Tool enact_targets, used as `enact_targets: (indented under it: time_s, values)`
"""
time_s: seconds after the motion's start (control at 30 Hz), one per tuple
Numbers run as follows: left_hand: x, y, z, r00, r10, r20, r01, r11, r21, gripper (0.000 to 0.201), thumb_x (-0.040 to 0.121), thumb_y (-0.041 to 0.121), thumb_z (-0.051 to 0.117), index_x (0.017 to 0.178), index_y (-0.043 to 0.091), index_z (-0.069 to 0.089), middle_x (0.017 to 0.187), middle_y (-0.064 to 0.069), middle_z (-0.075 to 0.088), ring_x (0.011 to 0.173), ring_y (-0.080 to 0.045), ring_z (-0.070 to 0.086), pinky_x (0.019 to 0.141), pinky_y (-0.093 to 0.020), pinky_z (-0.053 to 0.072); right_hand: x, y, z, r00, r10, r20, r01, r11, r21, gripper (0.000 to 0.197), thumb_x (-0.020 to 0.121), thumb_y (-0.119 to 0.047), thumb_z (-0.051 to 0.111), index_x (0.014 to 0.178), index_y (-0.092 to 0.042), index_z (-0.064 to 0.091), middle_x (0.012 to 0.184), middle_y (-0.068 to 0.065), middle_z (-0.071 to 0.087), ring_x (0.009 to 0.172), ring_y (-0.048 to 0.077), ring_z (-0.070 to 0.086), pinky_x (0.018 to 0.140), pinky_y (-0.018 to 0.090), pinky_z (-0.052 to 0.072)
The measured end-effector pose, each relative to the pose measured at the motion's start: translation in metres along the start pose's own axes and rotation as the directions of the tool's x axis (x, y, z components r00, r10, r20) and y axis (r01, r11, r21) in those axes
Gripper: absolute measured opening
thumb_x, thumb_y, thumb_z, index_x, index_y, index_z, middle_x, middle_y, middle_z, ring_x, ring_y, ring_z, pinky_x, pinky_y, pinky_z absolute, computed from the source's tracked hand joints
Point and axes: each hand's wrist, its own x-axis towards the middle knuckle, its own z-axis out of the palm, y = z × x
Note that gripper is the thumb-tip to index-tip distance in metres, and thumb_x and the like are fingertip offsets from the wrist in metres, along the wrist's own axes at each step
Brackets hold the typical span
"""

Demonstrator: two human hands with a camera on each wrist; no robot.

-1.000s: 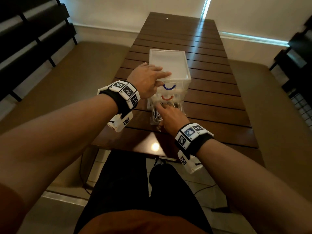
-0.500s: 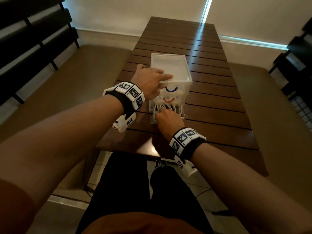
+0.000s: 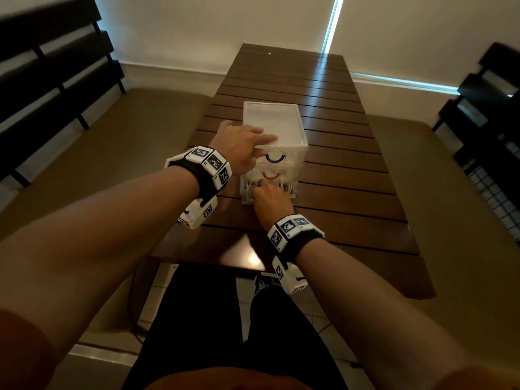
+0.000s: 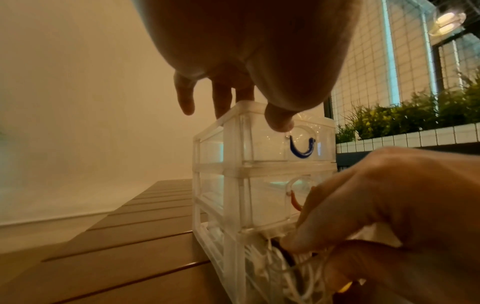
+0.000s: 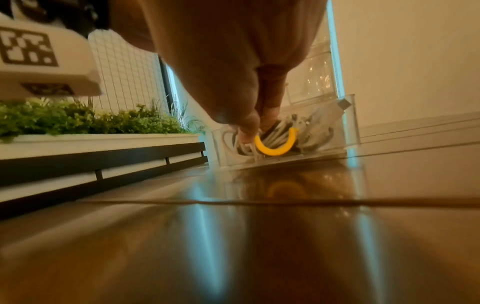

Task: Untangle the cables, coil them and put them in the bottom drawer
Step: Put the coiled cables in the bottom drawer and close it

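A clear three-drawer unit [image 3: 274,128] stands on the slatted wooden table [image 3: 343,198]. My left hand [image 3: 242,149] rests flat on its top, fingers straight, thumb [image 4: 279,121] against the top drawer's front near the blue handle [image 4: 301,147]. The bottom drawer [image 5: 337,131] sticks out a little toward me and holds coiled white cables [image 5: 309,127]. My right hand [image 3: 267,198] pinches that drawer's front wall beside its yellow handle [image 5: 272,151]. The middle drawer has a red handle [image 3: 271,176].
Dark slatted bench backs stand at the left [image 3: 42,80] and right [image 3: 492,122]. A white planter with green plants [image 5: 78,121] runs along the right side. The table's near edge [image 3: 225,260] is just above my legs.
The bottom drawer has slid inward toward the unit, with my right hand moving forward on its front. My left hand has stayed on the unit's top.
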Motion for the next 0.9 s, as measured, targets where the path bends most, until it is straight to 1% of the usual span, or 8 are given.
enact_targets:
  time_s: [0.1,0.27,0.43,0.57,0.67,0.8,0.87,0.9]
  values:
    - [-0.001,0.001,0.001,1.0,-0.004,-0.001,0.004,1.0,-0.028,0.048,0.101,0.038,0.04,0.148,0.038,0.03,0.155,-0.002,0.035,0.14,-0.021,0.035,0.113,-0.055,0.021,0.005,0.002,0.0,1.0,0.001,-0.01,-0.001,1.0,0.006,0.027,0.096,-0.005,0.044,0.115,0.0,0.062,0.117,0.018,0.059,0.106,0.036,0.06,0.082,0.041,0.049]
    - [-0.002,0.002,0.0,1.0,-0.021,-0.004,0.021,0.998,-0.059,0.047,0.101,0.037,0.041,0.147,0.038,0.032,0.155,-0.003,0.035,0.141,-0.021,0.035,0.114,-0.054,0.02,0.006,0.004,0.008,0.999,-0.039,0.01,0.039,0.999,-0.009,0.037,0.092,-0.009,0.055,0.129,-0.005,0.054,0.125,0.018,0.051,0.116,0.035,0.052,0.088,0.041,0.047]
    - [-0.001,0.002,0.0,1.0,-0.023,0.005,0.023,0.996,-0.081,0.048,0.101,0.037,0.042,0.147,0.039,0.031,0.155,-0.002,0.034,0.142,-0.021,0.033,0.115,-0.055,0.019,0.004,0.007,0.014,0.998,-0.06,-0.004,0.059,0.996,-0.067,0.039,0.097,-0.01,0.042,0.134,-0.006,0.051,0.132,0.018,0.047,0.124,0.036,0.043,0.094,0.04,0.042]
    - [0.001,0.0,0.002,1.0,-0.01,-0.005,0.009,0.997,-0.077,0.048,0.101,0.037,0.042,0.147,0.039,0.031,0.155,-0.002,0.034,0.142,-0.021,0.033,0.115,-0.052,0.021,0.005,0.008,0.01,0.999,-0.027,-0.03,0.027,1.0,-0.001,0.032,0.091,-0.003,0.051,0.121,-0.005,0.062,0.126,0.017,0.051,0.114,0.037,0.053,0.09,0.042,0.047]
    - [0.002,-0.001,0.004,1.0,0.0,-0.02,-0.001,0.998,-0.063,0.047,0.101,0.039,0.041,0.147,0.039,0.031,0.155,-0.002,0.035,0.141,-0.02,0.035,0.114,-0.05,0.023,0.012,0.007,0.003,0.999,0.014,-0.052,-0.014,1.0,0.001,0.029,0.094,-0.005,0.045,0.116,-0.003,0.064,0.117,0.018,0.059,0.105,0.038,0.06,0.083,0.044,0.05]
    - [0.0,-0.001,0.002,0.999,0.011,-0.03,-0.013,0.997,-0.074,0.047,0.101,0.039,0.041,0.147,0.039,0.032,0.155,-0.002,0.036,0.14,-0.02,0.036,0.112,-0.049,0.028,0.016,0.003,0.0,0.992,0.067,-0.111,-0.073,0.996,-0.054,0.027,0.098,-0.012,0.042,0.115,-0.007,0.062,0.114,0.013,0.064,0.104,0.034,0.061,0.082,0.041,0.05]
    - [-0.002,-0.005,0.007,1.0,0.025,-0.011,-0.026,0.988,-0.151,0.051,0.1,0.035,0.045,0.149,0.037,0.03,0.157,-0.003,0.031,0.144,-0.022,0.029,0.113,-0.048,0.029,0.014,0.011,0.0,0.979,0.115,-0.169,-0.125,0.991,-0.047,0.022,0.095,-0.018,0.048,0.11,-0.009,0.063,0.108,0.011,0.065,0.1,0.033,0.063,0.076,0.04,0.05]
    - [-0.004,-0.007,0.01,0.999,0.033,-0.005,-0.033,0.973,-0.229,0.057,0.098,0.032,0.05,0.15,0.035,0.026,0.159,-0.004,0.025,0.146,-0.023,0.022,0.114,-0.048,0.028,0.011,0.021,0.0,0.967,0.178,-0.181,-0.181,0.984,-0.001,0.02,0.093,-0.023,0.053,0.106,-0.011,0.063,0.105,0.01,0.065,0.097,0.032,0.063,0.073,0.038,0.049]
